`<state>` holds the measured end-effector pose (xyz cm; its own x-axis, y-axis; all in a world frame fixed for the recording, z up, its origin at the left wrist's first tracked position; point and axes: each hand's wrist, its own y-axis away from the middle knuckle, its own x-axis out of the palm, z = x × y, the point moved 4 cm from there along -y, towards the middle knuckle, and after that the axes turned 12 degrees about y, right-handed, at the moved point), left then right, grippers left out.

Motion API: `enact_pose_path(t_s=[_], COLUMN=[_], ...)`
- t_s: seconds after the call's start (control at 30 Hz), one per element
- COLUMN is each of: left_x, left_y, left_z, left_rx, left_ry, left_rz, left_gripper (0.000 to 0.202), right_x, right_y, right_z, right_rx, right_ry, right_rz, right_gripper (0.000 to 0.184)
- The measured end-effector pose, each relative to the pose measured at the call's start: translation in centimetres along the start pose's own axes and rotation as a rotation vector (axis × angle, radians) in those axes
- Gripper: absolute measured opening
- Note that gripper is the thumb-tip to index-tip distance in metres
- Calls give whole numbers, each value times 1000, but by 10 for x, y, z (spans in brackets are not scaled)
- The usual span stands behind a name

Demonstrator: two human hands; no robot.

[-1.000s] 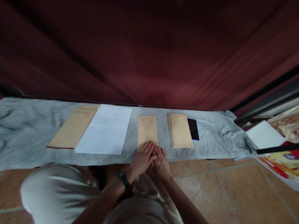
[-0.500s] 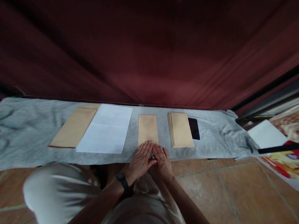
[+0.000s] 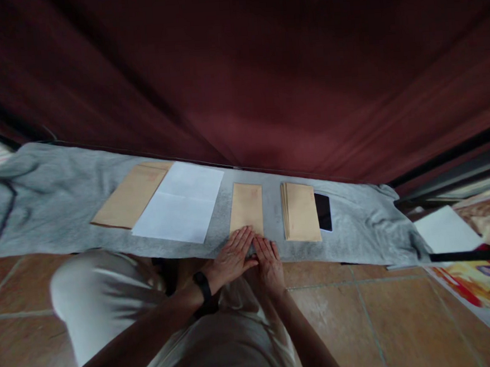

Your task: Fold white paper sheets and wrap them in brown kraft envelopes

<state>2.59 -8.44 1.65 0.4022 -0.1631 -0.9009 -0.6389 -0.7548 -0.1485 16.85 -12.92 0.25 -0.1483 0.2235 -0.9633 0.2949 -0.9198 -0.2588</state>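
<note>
A single brown envelope (image 3: pixel 246 207) lies on a grey cloth (image 3: pixel 54 213) spread over the floor. My left hand (image 3: pixel 232 256), with a dark watch at the wrist, lies flat with fingers stretched over the envelope's near end. Beside it, touching it, my right hand (image 3: pixel 267 259) also lies flat with its fingers out, at the envelope's near right corner. A stack of brown envelopes (image 3: pixel 300 219) sits just to the right, and a dark phone (image 3: pixel 323 211) lies against that stack.
White sheets of paper (image 3: pixel 181 203) overlap another brown envelope (image 3: pixel 128 196) on the left of the cloth. A dark red curtain (image 3: pixel 263 81) hangs behind. My knee in pale trousers (image 3: pixel 97 294) is at lower left. White paper (image 3: pixel 445 229) and colourful printed material (image 3: pixel 483 290) lie at right on tiles.
Both hands have stayed flat on the near end of the single envelope, spreading slightly apart. The view has shifted a little, so everything sits slightly to the right.
</note>
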Motion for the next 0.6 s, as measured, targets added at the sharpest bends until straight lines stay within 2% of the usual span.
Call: enact_pose_path(t_s=[0.27, 0.6], left_x=[-1, 0], left_y=[4, 4], left_z=[2, 1], left_rx=[15, 4], left_ry=[3, 20], left_rz=[47, 57], left_gripper=[87, 87], right_x=[-4, -7], right_y=[-6, -5], right_z=[-3, -5], right_rx=[34, 37], right_ry=[-63, -40], right_rz=[-38, 6], right_gripper=[51, 50])
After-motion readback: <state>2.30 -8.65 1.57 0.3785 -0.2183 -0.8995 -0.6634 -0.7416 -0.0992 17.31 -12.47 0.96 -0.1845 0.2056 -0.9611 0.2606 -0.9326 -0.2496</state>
